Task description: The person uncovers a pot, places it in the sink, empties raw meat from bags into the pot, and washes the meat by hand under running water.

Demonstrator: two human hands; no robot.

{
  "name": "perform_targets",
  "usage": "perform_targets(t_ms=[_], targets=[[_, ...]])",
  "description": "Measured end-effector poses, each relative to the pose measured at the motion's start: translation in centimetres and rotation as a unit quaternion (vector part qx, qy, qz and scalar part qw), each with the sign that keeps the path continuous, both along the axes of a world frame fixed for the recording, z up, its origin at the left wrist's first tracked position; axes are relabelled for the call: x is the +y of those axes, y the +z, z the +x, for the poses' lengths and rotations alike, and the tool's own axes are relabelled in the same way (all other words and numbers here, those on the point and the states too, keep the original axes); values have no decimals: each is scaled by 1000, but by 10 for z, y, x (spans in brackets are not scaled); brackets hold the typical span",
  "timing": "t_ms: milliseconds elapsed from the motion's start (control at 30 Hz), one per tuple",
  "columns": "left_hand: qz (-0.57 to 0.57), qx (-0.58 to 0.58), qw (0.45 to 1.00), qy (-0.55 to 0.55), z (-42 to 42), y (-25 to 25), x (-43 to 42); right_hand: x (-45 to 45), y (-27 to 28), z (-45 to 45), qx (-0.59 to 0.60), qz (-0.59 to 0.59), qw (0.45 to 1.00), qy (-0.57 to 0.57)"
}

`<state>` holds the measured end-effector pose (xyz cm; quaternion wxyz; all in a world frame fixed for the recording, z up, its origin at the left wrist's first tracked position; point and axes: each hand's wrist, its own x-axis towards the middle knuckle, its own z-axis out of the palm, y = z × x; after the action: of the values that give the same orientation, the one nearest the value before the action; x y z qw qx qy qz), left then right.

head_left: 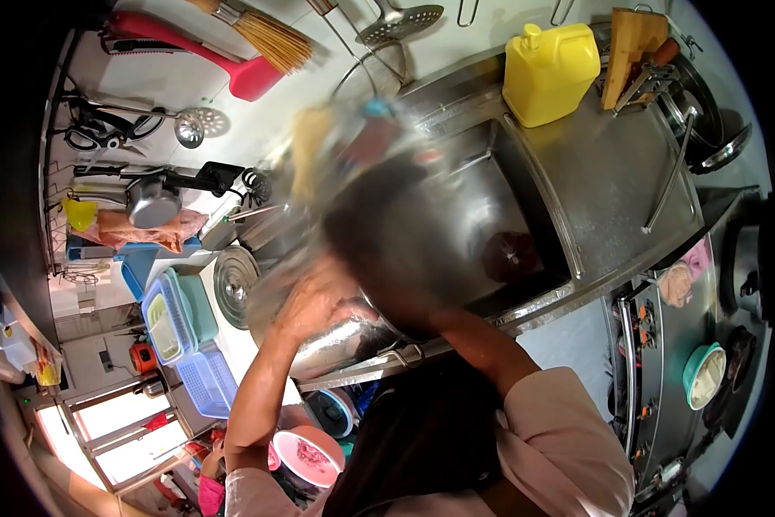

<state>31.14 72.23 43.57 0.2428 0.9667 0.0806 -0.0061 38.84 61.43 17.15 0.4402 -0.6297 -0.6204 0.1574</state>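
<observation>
My left hand [323,297] is over the shiny metal at the left part of the sink counter, its fingers smeared by motion. My right hand [422,317] is at the near side of a dark, blurred object [370,215], too smeared to name; its fingers are hidden. That dark blur spans the space between the left part of the counter and the sink basin [482,207]. Inside the basin lies a dark reddish round shape [510,256]. Whether either hand grips the blurred object cannot be made out.
A yellow jug [551,73] stands behind the basin, beside a wooden board [633,60]. Utensils hang on the wall. Left are a round lid [235,286] and a blue basket [208,382]. A stove [663,370] is right. Another person's pink clothing [211,495] shows lower left.
</observation>
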Motion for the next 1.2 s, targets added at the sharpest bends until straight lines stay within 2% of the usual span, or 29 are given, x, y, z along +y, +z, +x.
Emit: perform_targets(t_ms=[100, 267, 467, 667, 1200], targets=[[-1, -37, 999, -25, 14, -1, 6, 0, -5, -1, -22, 7, 1000, -9], [-50, -27, 998, -8, 30, 0, 2, -13, 40, 14, -7, -55, 998, 11], [-14, -35, 999, -26, 35, -4, 3, -9, 22, 7, 25, -16, 1000, -8], [-11, -52, 997, -49, 31, -9, 5, -7, 11, -1, 6, 7, 999, -35], [-28, -54, 997, -36, 23, -13, 6, 0, -6, -10, 26, -49, 998, -3]])
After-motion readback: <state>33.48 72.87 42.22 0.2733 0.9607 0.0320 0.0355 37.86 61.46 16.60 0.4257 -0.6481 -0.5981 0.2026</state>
